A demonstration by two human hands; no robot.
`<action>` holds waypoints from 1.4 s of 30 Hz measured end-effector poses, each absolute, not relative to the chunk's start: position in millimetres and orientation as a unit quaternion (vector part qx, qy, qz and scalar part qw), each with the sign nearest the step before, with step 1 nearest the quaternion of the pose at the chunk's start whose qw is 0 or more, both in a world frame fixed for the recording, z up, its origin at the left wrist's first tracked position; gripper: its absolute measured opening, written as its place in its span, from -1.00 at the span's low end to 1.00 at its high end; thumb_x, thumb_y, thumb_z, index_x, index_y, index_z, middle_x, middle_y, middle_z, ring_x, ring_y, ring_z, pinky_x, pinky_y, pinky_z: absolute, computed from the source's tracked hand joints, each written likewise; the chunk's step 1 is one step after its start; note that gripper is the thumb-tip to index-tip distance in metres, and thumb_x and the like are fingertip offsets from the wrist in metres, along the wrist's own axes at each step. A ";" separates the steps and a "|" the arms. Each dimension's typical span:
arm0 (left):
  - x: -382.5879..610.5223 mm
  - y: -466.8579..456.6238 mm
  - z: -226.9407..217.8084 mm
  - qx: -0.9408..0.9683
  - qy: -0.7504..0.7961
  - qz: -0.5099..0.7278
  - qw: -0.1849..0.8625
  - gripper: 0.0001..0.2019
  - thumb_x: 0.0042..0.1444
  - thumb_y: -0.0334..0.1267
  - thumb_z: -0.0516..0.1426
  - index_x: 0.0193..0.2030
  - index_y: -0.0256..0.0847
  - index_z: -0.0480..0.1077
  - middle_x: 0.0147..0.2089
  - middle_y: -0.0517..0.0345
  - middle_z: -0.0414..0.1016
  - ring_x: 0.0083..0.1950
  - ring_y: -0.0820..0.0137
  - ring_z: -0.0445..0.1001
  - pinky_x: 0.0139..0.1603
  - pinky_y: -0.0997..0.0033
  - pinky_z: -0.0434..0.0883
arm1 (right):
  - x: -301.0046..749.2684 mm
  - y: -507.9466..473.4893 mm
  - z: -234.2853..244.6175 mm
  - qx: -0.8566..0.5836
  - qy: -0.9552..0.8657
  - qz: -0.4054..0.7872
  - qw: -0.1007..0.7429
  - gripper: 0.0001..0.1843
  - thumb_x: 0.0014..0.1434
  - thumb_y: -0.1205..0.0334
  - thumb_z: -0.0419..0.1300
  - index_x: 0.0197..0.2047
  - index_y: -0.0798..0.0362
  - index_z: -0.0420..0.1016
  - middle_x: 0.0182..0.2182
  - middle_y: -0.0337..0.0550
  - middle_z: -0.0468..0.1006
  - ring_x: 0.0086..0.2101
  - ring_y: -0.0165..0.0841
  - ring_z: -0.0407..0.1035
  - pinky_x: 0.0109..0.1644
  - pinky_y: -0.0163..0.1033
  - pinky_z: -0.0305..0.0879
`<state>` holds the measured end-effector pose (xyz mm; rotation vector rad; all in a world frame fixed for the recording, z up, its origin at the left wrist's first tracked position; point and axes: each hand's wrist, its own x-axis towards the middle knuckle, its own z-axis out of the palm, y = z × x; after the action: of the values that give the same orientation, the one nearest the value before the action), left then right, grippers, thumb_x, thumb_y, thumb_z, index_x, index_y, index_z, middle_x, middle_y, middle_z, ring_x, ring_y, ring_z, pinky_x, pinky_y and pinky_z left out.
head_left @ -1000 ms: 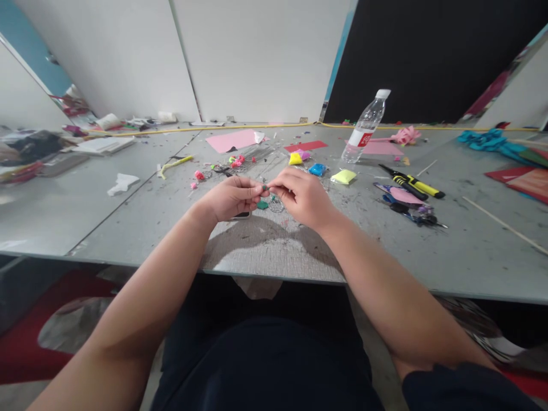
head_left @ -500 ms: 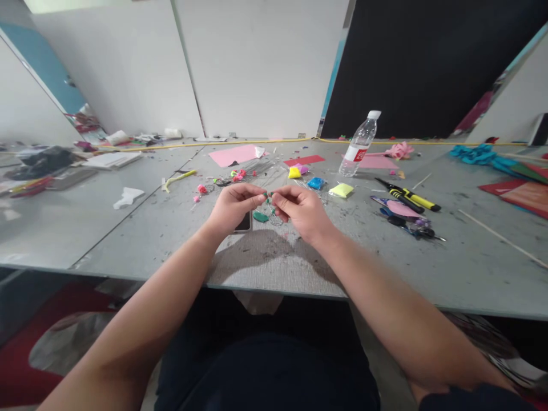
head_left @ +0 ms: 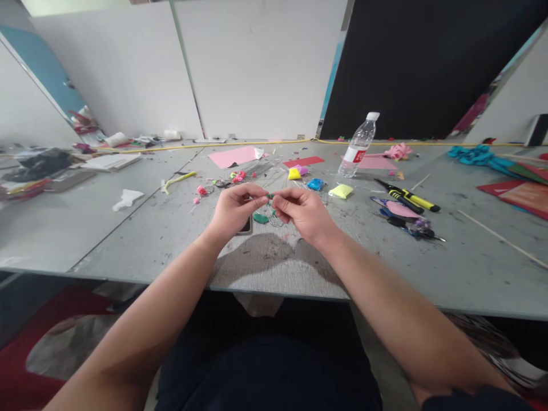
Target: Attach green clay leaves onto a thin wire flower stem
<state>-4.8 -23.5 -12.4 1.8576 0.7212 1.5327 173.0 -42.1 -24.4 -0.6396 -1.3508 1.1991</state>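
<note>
My left hand (head_left: 237, 208) and my right hand (head_left: 306, 210) meet above the table, thumbs and forefingers pinched. A small bit of green clay (head_left: 270, 196) shows between their fingertips, each hand gripping one side. Thin wire (head_left: 276, 220) with more green bits hangs below the right fingers; its full shape is too fine to make out. On the table just under the hands lies a flat green lump (head_left: 261, 218), probably of the same clay. A dark-screened phone (head_left: 245, 226) is partly hidden by my left hand.
Packets in yellow (head_left: 294, 173), blue (head_left: 315, 184) and pale lime (head_left: 341, 191) lie beyond my hands. A water bottle (head_left: 357, 149) stands behind them. Yellow-black pliers (head_left: 406, 197) rest at right. Small pink pieces (head_left: 238, 177) and pink paper (head_left: 233, 156) lie farther back left.
My two hands have come closer together, narrowing the gap between their fingertips around the green clay. Objects on the table stay where they were.
</note>
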 end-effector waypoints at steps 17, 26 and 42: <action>-4.7 -23.5 -12.9 0.716 0.275 0.576 0.283 -0.91 0.02 -0.26 0.36 -0.37 -0.19 0.59 -0.35 0.12 0.62 -0.29 0.38 0.55 -0.27 0.36 0.49 | 174.4 -44.3 -21.6 -0.301 -0.586 0.487 0.574 -0.55 -0.08 -0.17 0.52 -0.35 0.04 0.64 -0.59 -0.31 0.45 -0.61 -0.51 0.21 -0.54 -0.29 0.17; -5.2 -24.2 -12.8 0.715 0.289 0.570 0.282 -0.84 0.00 -0.18 0.39 -0.37 -0.19 0.58 -0.33 0.10 0.63 -0.28 0.35 0.57 -0.25 0.32 0.51 | 174.1 -42.7 -23.7 -0.299 -0.581 0.490 0.577 -0.60 -0.05 -0.12 0.52 -0.35 0.04 0.65 -0.56 -0.28 0.49 -0.60 -0.51 0.22 -0.53 -0.28 0.16; -3.5 -26.6 -11.3 0.702 0.276 0.582 0.302 -0.85 -0.02 -0.20 0.40 -0.39 -0.19 0.57 -0.34 0.12 0.59 -0.28 0.36 0.54 -0.24 0.32 0.48 | 170.2 -44.3 -22.8 -0.296 -0.568 0.497 0.586 -0.58 -0.10 -0.13 0.53 -0.34 0.03 0.65 -0.50 -0.25 0.55 -0.58 -0.51 0.23 -0.53 -0.28 0.18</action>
<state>-3.5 -26.6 -11.3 1.8621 0.7327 1.5434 170.2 -44.3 -22.8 -0.6904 -1.3247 1.1587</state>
